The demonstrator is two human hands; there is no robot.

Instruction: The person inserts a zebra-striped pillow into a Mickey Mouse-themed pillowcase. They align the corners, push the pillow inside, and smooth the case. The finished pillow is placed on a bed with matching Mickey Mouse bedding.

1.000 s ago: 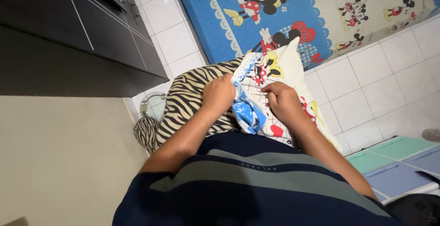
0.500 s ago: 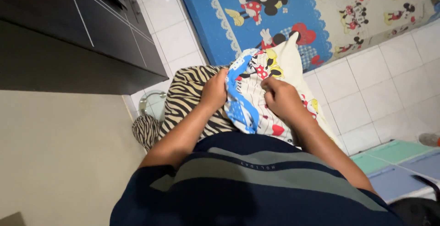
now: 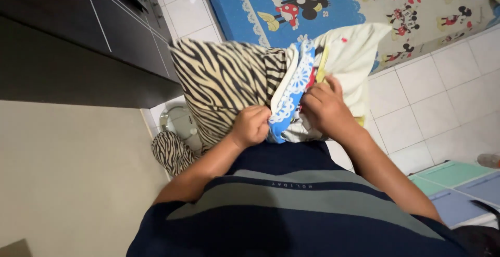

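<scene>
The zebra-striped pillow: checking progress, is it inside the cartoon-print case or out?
Mostly out: the zebra-striped pillow is bare, and the cartoon-print case covers one end only.

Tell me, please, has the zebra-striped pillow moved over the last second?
Yes. The zebra-striped pillow has been lifted up and away from the body: its top edge now overlaps the dark cabinet and reaches the blue mattress.

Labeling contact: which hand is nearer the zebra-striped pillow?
Left. The left hand is fisted at the zebra-striped pillow's lower edge, touching it. The right hand lies on the cartoon-print pillowcase, across the blue border from the stripes.
</scene>
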